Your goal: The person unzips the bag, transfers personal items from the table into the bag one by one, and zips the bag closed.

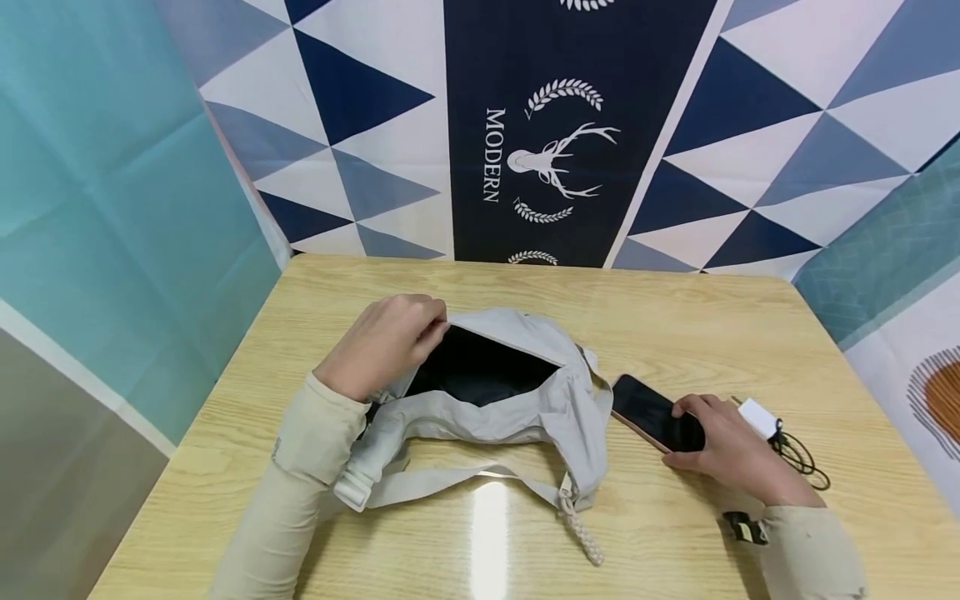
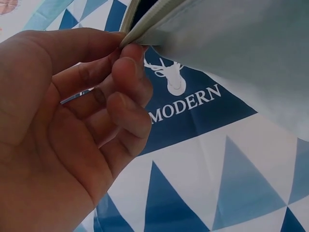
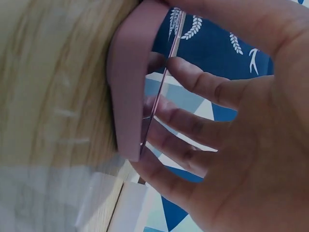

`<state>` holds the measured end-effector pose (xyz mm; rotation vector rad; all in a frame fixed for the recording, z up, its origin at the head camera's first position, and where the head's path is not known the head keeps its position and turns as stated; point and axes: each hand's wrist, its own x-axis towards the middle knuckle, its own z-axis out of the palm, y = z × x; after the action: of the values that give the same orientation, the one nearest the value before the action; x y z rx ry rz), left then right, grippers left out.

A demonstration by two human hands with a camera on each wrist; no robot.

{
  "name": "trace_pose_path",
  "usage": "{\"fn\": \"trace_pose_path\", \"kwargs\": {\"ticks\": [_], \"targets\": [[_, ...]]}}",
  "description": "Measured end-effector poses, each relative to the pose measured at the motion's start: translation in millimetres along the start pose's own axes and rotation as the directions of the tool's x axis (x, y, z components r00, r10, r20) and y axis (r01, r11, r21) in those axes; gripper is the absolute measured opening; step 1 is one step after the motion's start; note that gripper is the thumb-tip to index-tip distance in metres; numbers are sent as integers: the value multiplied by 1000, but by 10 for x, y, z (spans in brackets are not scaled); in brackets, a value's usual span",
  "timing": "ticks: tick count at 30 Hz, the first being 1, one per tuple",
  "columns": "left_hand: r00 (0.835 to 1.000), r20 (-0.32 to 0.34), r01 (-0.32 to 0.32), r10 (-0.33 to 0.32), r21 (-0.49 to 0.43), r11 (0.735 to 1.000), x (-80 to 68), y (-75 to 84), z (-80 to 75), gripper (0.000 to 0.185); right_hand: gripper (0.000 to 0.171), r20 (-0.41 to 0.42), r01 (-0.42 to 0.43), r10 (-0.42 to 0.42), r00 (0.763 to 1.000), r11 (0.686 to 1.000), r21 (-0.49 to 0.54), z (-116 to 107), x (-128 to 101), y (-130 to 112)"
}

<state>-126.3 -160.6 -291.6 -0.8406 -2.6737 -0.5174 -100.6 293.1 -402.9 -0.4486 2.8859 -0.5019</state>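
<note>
A light grey waist bag (image 1: 480, 414) lies on the table, its zipped mouth gaping over a dark lining. My left hand (image 1: 397, 337) pinches the bag's edge at the left end of that opening. In the left wrist view, thumb and forefinger hold the zip edge (image 2: 137, 35) while the other fingers curl below. To the right of the bag lies a smartphone (image 1: 643, 408) with a black screen and a pink side (image 3: 129, 87). My right hand (image 1: 723, 442) grips its near end, thumb and fingers at opposite edges.
Beyond my right hand are a white charger plug (image 1: 757, 418) and a coiled black cable (image 1: 801, 460). A small black item (image 1: 745, 527) lies beside the right sleeve. The bag's strap (image 1: 450, 482) and braided cord (image 1: 581, 529) trail toward me. Patterned cloth (image 1: 540, 167) hangs behind the table (image 1: 420, 567).
</note>
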Motion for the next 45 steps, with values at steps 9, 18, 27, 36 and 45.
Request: {"fn": "trace_pose_path", "kwargs": {"ticks": [9, 18, 27, 36, 45], "targets": [[1000, 16, 4, -4, 7, 1000, -7, -16, 59, 25, 61, -27, -28, 27, 999, 1000, -14, -22, 27, -26], [999, 30, -10, 10, 9, 1000, -4, 5, 94, 30, 73, -48, -47, 49, 998, 999, 27, -118, -30, -142], [999, 38, -3, 3, 6, 1000, -7, 2, 99, 31, 64, -152, -47, 49, 987, 999, 17, -184, -87, -176], [999, 50, -2, 1, 4, 1000, 1, 20, 96, 31, 57, -286, -24, 36, 958, 999, 45, -262, -191, -238], [999, 43, -20, 20, 10, 1000, 17, 21, 86, 30, 53, -428, 52, -26, 903, 997, 49, -326, -284, -431]]}}
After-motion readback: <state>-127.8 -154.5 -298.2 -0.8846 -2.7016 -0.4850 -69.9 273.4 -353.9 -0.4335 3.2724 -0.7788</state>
